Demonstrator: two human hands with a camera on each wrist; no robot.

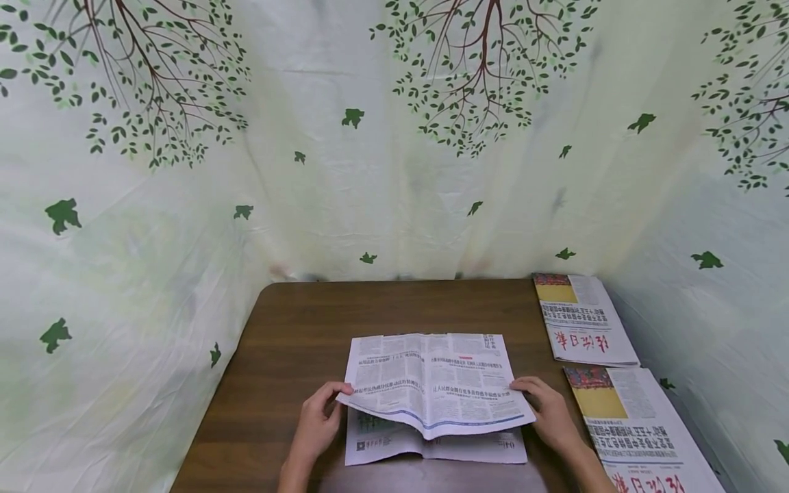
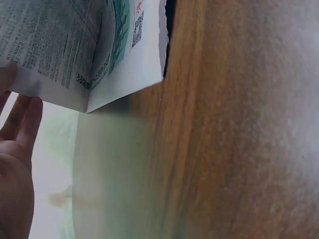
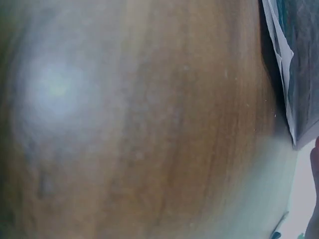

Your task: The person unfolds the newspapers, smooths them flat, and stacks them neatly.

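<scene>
Both my left grip (image 1: 317,419) and right grip (image 1: 550,413) pinch the side edges of the newspaper (image 1: 462,390), at the near middle of the bench (image 1: 290,335), since it looks light, limp and tearable, best held gently there.

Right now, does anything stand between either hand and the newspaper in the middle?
Nothing visible does: the left hand holds the newspaper at its left edge, the right hand at its right. The far paper and near paper lie off to the right, not between.
</scene>
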